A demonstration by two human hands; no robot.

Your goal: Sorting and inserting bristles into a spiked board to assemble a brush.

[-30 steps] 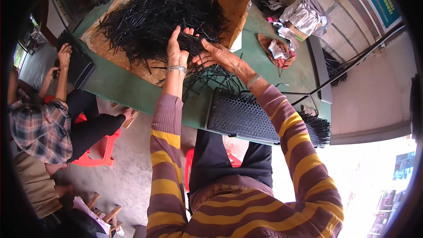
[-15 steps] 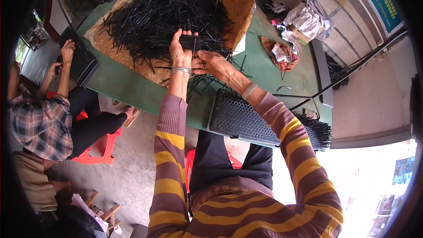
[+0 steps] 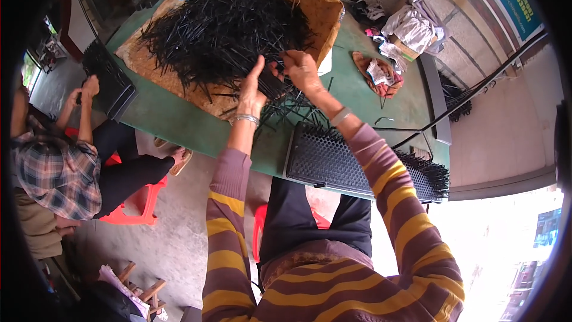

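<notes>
Strips [image 3: 226, 36] atop brown sack [image 3: 328, 12]

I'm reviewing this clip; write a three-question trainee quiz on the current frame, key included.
1. Which of the wearer's hands holds the small bundle of black strips? A) right B) left C) neither
2. True or false: the large heap of black strips rests on a brown sack.
3. Fill in: the tabletop is ____ in colour.

Key:
1. B, the left hand
2. True
3. Green
</notes>
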